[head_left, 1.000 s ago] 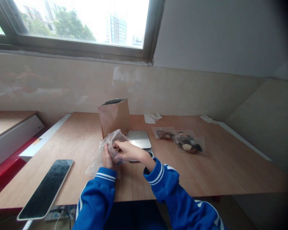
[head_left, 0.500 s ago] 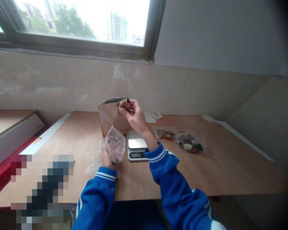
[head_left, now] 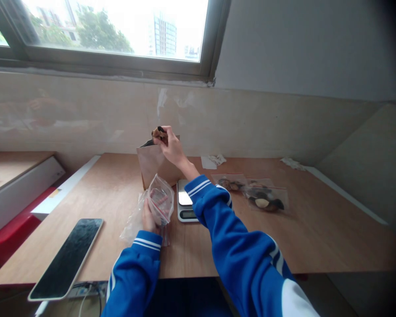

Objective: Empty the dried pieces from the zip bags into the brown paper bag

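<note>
Both full: right hand (head_left: 172, 147) pinches a lumpy brown-black chunk (head_left: 159, 134) above a paper bag (head_left: 155, 165), left hand (head_left: 148, 219) grips a clear baggie (head_left: 161, 199).

- We see bright daylight pouring through the window (head_left: 112, 31), its sky blown out white.
- We catch faint glare on the plastic bag (head_left: 160, 199).
- We get dark, warped edges.

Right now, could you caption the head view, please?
Right hand holds a brown piece above a paper bag; left hand, a zip bag.

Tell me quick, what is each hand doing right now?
Left hand: closed, holding a clear zip bag.
Right hand: closed, pinching a small brown piece.
</note>
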A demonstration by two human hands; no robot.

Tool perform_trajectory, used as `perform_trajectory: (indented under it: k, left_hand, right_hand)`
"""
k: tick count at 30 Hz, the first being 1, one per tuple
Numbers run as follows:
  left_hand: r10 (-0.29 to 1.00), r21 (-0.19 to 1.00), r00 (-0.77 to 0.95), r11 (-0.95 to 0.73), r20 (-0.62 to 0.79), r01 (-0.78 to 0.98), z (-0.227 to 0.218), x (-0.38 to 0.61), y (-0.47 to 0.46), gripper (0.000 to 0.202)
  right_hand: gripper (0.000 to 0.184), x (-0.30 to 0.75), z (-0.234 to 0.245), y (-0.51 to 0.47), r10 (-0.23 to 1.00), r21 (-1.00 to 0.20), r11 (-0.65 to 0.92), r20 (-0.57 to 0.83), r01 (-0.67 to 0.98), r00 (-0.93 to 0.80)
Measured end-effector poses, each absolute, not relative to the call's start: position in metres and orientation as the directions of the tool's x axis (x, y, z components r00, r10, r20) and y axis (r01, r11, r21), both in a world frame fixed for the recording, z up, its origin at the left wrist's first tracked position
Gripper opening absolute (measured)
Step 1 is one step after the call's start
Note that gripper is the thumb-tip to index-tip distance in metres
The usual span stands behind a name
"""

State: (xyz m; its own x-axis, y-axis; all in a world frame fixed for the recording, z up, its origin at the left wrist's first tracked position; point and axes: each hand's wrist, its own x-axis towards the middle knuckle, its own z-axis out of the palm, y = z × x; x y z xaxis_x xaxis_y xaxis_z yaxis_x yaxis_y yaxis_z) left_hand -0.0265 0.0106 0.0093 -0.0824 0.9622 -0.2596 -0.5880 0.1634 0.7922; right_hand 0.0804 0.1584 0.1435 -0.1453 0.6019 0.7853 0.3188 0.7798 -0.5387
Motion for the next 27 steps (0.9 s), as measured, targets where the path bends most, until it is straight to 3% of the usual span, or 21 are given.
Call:
perform_trajectory:
  k: [6, 9, 13, 19, 23, 25, 27]
  left_hand:
    - [0.963, 0.818, -0.082, 0.172, -0.257, -0.548, 0.007, -0.027, 0.011, 0.053]
    - [0.96, 0.821, -0.09, 0.177, -0.266, -0.543, 0.008, -0.027, 0.011, 0.053]
    - [0.96, 0.826, -0.09, 0.178, -0.266, -0.535, 0.011, -0.026, 0.011, 0.055]
    - [0.962, 0.826, -0.086, 0.176, -0.261, -0.535, 0.013, -0.026, 0.01, 0.055]
    - [0.961, 0.812, -0.087, 0.172, -0.263, -0.558, 0.012, -0.026, 0.01, 0.054]
    - [0.964, 0.81, -0.078, 0.169, -0.255, -0.561, 0.012, -0.027, 0.01, 0.053]
    - [0.968, 0.812, -0.059, 0.169, -0.242, -0.559, 0.012, -0.027, 0.01, 0.052]
  right_hand:
    - [0.04, 0.074, 0.155, 0.137, 0.738, -0.553, 0.624, 0.649, 0.552, -0.185]
    - [0.039, 0.072, 0.157, 0.132, 0.728, -0.524, 0.636, 0.652, 0.567, -0.214]
    - [0.023, 0.076, 0.158, 0.129, 0.701, -0.427, 0.65, 0.657, 0.629, -0.278]
    - [0.032, 0.084, 0.156, 0.122, 0.687, -0.318, 0.644, 0.64, 0.696, -0.344]
    - [0.025, 0.09, 0.159, 0.105, 0.649, -0.393, 0.688, 0.709, 0.611, -0.275]
    - [0.023, 0.095, 0.162, 0.088, 0.66, -0.495, 0.701, 0.723, 0.513, -0.204]
    - [0.026, 0.102, 0.162, 0.067, 0.73, -0.632, 0.678, 0.638, 0.376, -0.244]
